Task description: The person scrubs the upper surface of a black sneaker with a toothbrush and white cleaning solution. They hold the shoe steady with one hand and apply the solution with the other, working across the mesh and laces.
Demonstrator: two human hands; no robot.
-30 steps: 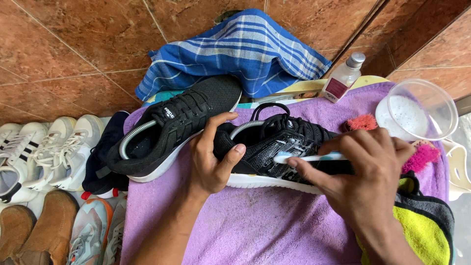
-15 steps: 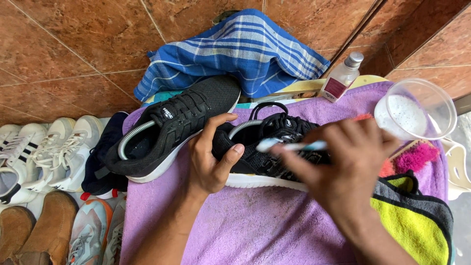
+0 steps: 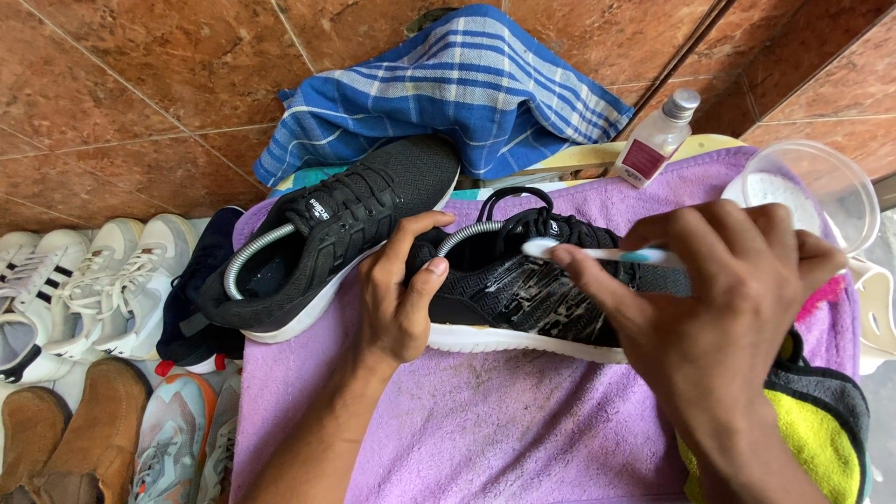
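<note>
Two bare hands and forearms, no sleeves, no gloves.

The left hand (image 3: 399,297) comes up from the bottom centre of the frame on a slim forearm that is uncovered along all its visible length; its nails are short and plain, and the thumbnail shows pale. The right hand (image 3: 719,308) fills the lower right of the frame, broader because it is closer to the camera, with knuckles and tendons standing out across its back and fine hair on the wrist. No ring, watch, band or bracelet shows on either wrist or on any finger. The wrists are bare to the frame's edge, so no clothing is seen at all.
</note>
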